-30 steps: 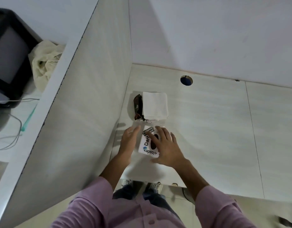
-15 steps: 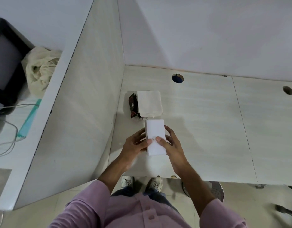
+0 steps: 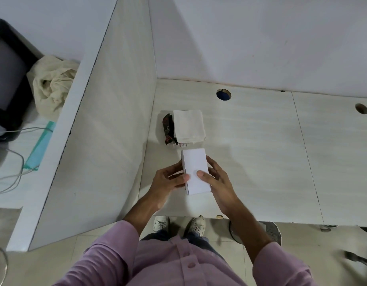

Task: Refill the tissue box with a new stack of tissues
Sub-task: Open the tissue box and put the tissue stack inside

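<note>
I hold a small white tissue box between both hands above the near part of the desk, its plain white side facing up. My left hand grips its left edge with the thumb on top. My right hand grips the right edge, thumb resting on the white face. Just beyond the box lies a stack of white tissues in a clear wrapper. A dark printed packet lies against the stack's left side.
A white partition wall rises at the left of the desk. Two cable holes sit near the back wall. Beyond the partition are a cream cloth, a black monitor and cables.
One second ago the box lay printed side up on the desk under both hands. It was turned over to its plain white side and both hands now hold it slightly raised.
</note>
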